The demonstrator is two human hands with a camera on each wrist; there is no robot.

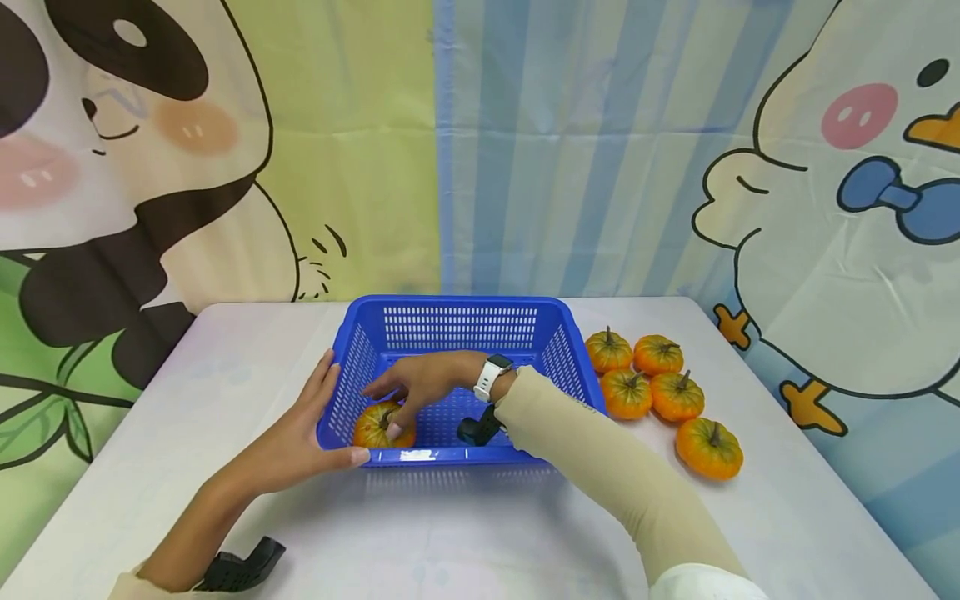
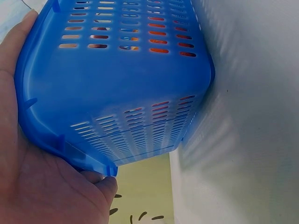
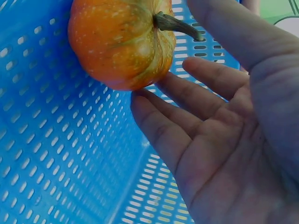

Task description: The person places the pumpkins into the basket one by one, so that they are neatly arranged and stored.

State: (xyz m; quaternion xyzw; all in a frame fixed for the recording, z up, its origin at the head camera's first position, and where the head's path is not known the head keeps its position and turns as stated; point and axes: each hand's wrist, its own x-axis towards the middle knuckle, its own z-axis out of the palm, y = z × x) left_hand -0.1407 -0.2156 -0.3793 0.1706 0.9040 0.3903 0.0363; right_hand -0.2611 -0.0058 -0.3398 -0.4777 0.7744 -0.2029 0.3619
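A blue plastic basket (image 1: 491, 455) with slotted walls stands on the table. My left hand (image 1: 303, 437) holds its near left corner, thumb on the front rim and fingers along the left side; the left wrist view shows the palm against the basket corner (image 2: 107, 79). Inside that corner sits a small orange-green pumpkin (image 1: 367, 429), its stem (image 3: 180, 25) showing in the right wrist view. My right hand (image 1: 431, 379) reaches into the basket over the pumpkin. Its fingers are loosely extended, with fingertips (image 3: 142, 102) right at the pumpkin's side and the thumb apart from them near the stem.
Several more small pumpkins (image 1: 677, 396) lie on the white table (image 1: 480, 533) to the right of the basket, one of them nearer the front. A cartoon-printed curtain (image 1: 510, 150) hangs behind the table. Black wrist devices (image 1: 243, 567) are worn on both arms.
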